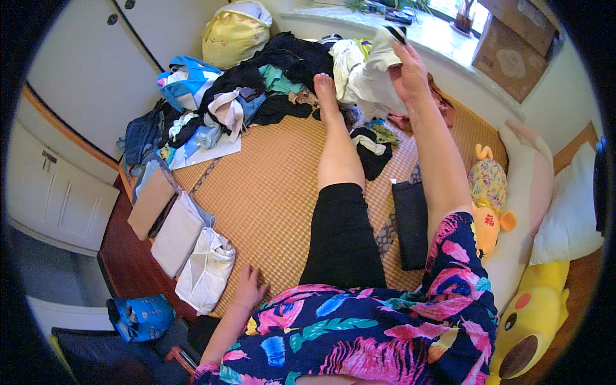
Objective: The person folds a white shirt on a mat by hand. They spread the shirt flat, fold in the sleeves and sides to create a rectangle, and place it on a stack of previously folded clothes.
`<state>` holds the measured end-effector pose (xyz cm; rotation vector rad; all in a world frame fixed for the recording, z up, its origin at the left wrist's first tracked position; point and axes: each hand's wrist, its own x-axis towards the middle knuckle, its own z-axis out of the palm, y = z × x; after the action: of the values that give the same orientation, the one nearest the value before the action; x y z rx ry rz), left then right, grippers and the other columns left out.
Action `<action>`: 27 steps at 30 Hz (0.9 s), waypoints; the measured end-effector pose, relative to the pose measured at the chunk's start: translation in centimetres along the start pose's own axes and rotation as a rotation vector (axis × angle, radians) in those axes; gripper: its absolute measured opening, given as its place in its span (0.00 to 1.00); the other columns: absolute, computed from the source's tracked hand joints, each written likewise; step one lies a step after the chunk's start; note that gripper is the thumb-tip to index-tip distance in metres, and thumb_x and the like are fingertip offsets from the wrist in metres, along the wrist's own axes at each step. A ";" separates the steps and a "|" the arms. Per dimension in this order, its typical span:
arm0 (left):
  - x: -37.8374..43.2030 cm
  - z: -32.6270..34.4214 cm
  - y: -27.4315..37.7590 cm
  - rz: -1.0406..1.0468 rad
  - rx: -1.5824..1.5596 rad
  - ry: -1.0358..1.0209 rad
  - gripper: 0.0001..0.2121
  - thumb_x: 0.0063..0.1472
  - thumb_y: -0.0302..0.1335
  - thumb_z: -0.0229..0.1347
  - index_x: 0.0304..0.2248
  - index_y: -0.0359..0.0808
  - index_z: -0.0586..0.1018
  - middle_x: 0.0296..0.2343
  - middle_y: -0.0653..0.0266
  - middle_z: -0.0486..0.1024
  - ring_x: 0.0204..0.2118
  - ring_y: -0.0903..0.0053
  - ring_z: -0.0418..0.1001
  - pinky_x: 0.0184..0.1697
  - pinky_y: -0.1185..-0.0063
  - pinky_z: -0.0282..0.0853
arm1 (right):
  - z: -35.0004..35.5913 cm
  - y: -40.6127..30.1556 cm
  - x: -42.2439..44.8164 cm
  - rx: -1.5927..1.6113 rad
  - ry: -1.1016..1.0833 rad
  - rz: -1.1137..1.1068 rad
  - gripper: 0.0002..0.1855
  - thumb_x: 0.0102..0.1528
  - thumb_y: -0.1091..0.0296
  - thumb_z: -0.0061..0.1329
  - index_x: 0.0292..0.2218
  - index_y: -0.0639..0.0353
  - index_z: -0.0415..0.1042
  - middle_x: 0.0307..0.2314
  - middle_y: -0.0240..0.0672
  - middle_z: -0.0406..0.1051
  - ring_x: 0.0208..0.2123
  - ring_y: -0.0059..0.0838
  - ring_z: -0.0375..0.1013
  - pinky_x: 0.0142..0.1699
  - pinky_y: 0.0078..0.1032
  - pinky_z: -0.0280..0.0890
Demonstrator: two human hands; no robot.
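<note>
At the upper right, my right hand (410, 72) grips a white garment (378, 72) with a black-striped edge, raised over the clothes pile. My left hand (250, 288) rests on the woven mat (269, 192) with nothing in it. Just left of it lies a bundled white garment (207, 272), beside a folded light grey garment (177, 233) and a folded tan one (153, 204). A folded black garment (410, 226) lies right of my leg. Black shorts and a white cloth (369, 143) lie beyond it.
A heap of mixed clothes (288, 57) spans the mat's far side, with a yellow cloth bundle (236, 36) behind. Plush toys (490, 192) and a long pillow (522, 192) line the right. A blue bag (144, 317) stands lower left. The marble windowsill (433, 36) borders the upper right.
</note>
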<state>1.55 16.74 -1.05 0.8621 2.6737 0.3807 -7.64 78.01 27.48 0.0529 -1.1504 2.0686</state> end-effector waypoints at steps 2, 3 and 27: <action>0.1 -1.7 0.9 -0.015 -0.243 -0.003 0.23 0.52 0.35 0.59 0.45 0.32 0.71 0.50 0.46 0.62 0.51 0.55 0.62 0.54 0.67 0.59 | 6.3 0.6 -4.1 0.053 -0.240 0.064 0.14 0.55 0.71 0.46 0.44 0.59 0.69 0.35 0.32 0.72 0.35 0.26 0.72 0.39 0.24 0.67; 0.5 -1.9 0.8 -0.135 -0.533 -0.041 0.24 0.53 0.38 0.57 0.47 0.33 0.70 0.50 0.48 0.63 0.50 0.56 0.63 0.54 0.68 0.60 | 9.1 0.9 -7.2 0.066 -0.370 0.111 0.14 0.54 0.72 0.47 0.44 0.59 0.69 0.35 0.32 0.72 0.36 0.26 0.72 0.41 0.25 0.67; -0.7 -10.5 5.4 0.069 -0.841 -0.532 0.25 0.48 0.33 0.61 0.46 0.34 0.70 0.37 0.67 0.74 0.39 0.82 0.69 0.45 0.80 0.65 | 8.2 15.6 -29.7 -1.967 -1.575 0.155 0.37 0.43 0.42 0.52 0.51 0.49 0.64 0.49 0.41 0.63 0.56 0.43 0.54 0.60 0.59 0.34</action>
<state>1.10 18.92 10.57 0.6489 1.7403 1.0233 1.21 49.53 10.13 0.6459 -3.4424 -0.2805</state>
